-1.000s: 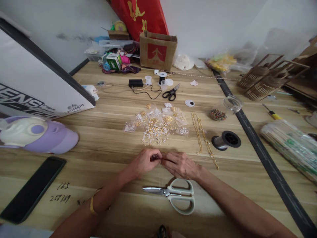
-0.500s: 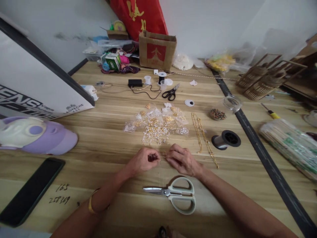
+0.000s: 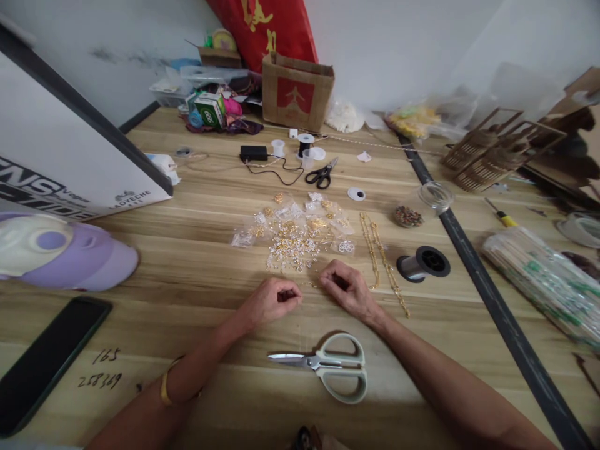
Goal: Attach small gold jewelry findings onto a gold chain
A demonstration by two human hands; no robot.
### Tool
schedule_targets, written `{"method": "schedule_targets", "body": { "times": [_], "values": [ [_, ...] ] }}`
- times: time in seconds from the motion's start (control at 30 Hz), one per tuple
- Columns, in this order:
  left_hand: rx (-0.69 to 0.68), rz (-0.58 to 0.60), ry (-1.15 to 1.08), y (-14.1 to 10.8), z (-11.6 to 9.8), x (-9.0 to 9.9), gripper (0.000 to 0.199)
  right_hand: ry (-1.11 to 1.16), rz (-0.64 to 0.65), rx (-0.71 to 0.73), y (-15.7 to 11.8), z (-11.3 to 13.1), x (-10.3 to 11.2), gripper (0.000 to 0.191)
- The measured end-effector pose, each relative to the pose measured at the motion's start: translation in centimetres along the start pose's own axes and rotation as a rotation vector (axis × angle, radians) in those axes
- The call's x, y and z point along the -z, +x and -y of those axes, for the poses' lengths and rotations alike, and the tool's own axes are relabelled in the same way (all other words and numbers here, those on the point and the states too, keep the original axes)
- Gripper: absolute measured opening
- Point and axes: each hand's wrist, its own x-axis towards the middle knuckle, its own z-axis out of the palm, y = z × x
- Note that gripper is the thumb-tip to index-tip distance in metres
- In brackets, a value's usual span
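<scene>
A short gold-coloured beaded strand (image 3: pixel 308 284) lies on the wood-grain table (image 3: pixel 225 400), between the two hands and just below the pile of clear and gold-coloured beads (image 3: pixel 293 247). The right hand (image 3: pixel 347 289) is just beside the strand's right end, its thumb and forefinger drawn narrow; whether they touch the strand or grip anything fine cannot be told. The left hand (image 3: pixel 274 300) is near it on the other side, thumb and fingertips brought together in a narrow pinch, and anything thin between them is too small to make out. Small clear plastic bags of findings (image 3: pixel 290 211) lie around the upper side of the bead pile. To the right of the bags are two gold-coloured chains (image 3: pixel 382 256), then a spool of fine wire (image 3: pixel 422 264), with a clear jar of mixed beads (image 3: pixel 417 209) lying on its side above it. Scissors with pale handles (image 3: pixel 328 365) rest below the hands, blades pointing left. Farther up lie black-handled scissors (image 3: pixel 321 175), near a black adapter (image 3: pixel 254 153). A dark phone (image 3: pixel 51 362) and a purple-and-cream bottle (image 3: pixel 70 250) are at the far left.
</scene>
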Motion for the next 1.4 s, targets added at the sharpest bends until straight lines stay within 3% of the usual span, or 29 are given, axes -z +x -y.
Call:
{"method": "schedule_targets", "body": {
  "times": [0.4,0.73,0.97,1.4],
  "values": [
    [0.026,-0.012,-0.074,0.0,-0.2,-0.1,0.014,0.002,0.024,-0.004,-0.1,0.1,0.0,0.019],
    [0.073,-0.042,-0.200,0.0,-0.4,-0.5,0.016,-0.044,0.123,0.138,-0.6,1.6,-0.6,0.012],
    [0.070,-0.150,-0.118,0.2,-0.6,-1.0,0.013,-0.051,0.135,0.151,-0.8,1.9,-1.1,0.010],
    [0.035,-0.239,0.008,0.2,-0.8,-1.6,0.013,-0.125,0.196,0.194,-0.7,1.8,-1.1,0.007]
  ]
}}
